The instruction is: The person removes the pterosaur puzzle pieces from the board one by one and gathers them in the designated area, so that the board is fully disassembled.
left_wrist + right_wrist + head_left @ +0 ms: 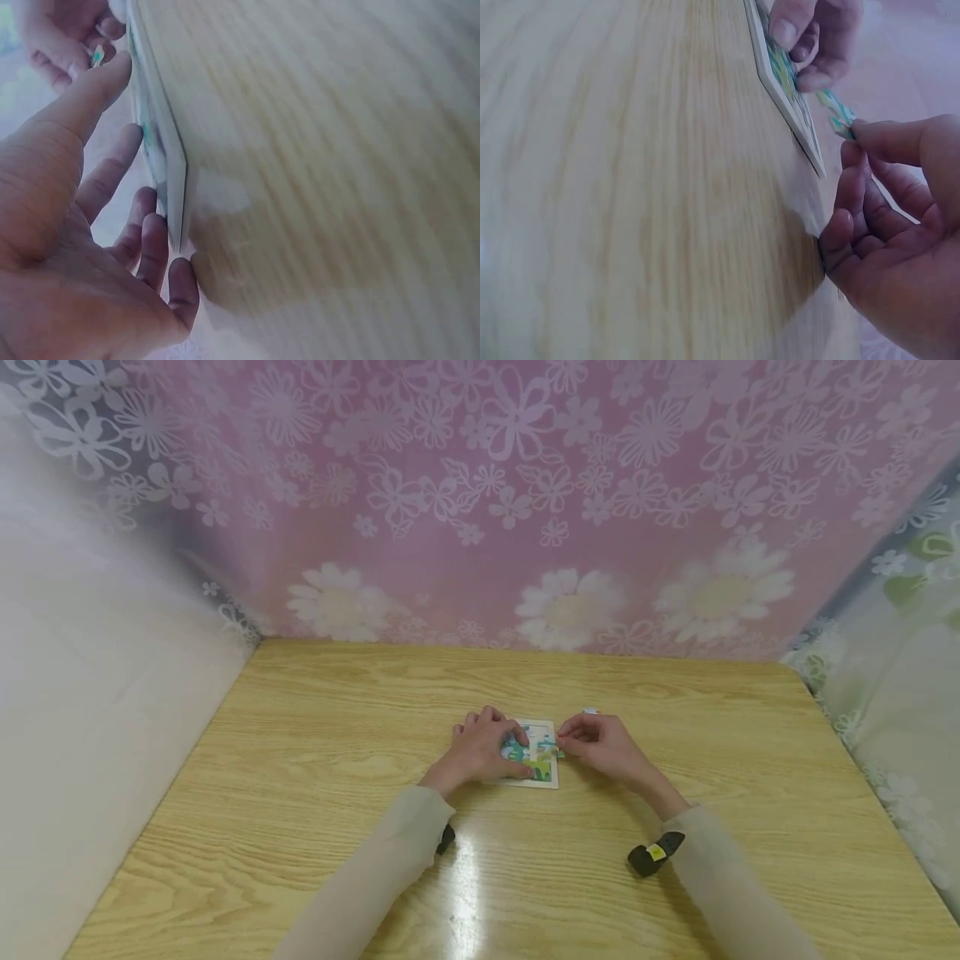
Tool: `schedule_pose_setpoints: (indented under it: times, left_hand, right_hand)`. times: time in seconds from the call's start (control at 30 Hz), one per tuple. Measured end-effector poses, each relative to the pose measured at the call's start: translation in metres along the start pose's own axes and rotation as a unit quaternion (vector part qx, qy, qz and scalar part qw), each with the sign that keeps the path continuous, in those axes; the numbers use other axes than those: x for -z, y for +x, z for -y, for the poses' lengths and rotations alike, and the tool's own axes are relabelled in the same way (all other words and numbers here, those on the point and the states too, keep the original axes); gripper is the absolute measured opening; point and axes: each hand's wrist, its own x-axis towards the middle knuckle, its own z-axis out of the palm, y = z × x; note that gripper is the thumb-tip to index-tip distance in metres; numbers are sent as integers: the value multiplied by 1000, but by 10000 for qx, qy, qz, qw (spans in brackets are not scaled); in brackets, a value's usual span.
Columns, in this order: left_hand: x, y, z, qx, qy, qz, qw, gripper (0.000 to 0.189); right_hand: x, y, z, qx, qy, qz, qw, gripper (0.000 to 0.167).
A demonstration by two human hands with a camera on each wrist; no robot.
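Observation:
A small jigsaw puzzle board [543, 783] with a pale frame and a green and blue picture lies flat on the table. Across its left side rests my left hand [480, 750], thumb and fingers spread and touching the puzzle; the palm hides much of the picture. At the board's right edge my right hand [603, 747] pinches a puzzle piece [842, 124] between thumb and fingertip. That piece is green with some white and orange, and it is held tilted just above the table. In the left wrist view, only a tip of the piece [97, 56] shows.
Beyond the right hand lies another small colourful piece [591, 711], partly hidden by the fingers. The wood-grain table [337, 718] meets a pink flowered curtain [450, 527] at the back, with pale cloth on both sides. Dark bands [654, 853] sit at the wrists.

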Motion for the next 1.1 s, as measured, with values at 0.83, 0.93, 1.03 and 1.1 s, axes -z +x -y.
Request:
schedule_pose_setpoints:
  times: [0.83,0.93,1.03,1.1]
  left_hand:
    - [13,-8,17,-234,-736,337,9964,35]
    - [12,-7,18,-259,-733,349,9964,36]
    - [13,-7,18,-263,-741,373,9962,35]
    - [13,-6,18,-279,-712,400,9963,34]
  right_hand:
    - [75,-16,-33,-116,-310,-540,9980,27]
    - [82,-15,-36,-145,-424,-612,9971,28]
    - [88,-14,-38,-230,-551,-621,9963,29]
    - [91,-12,-39,-271,-624,-611,9958,29]
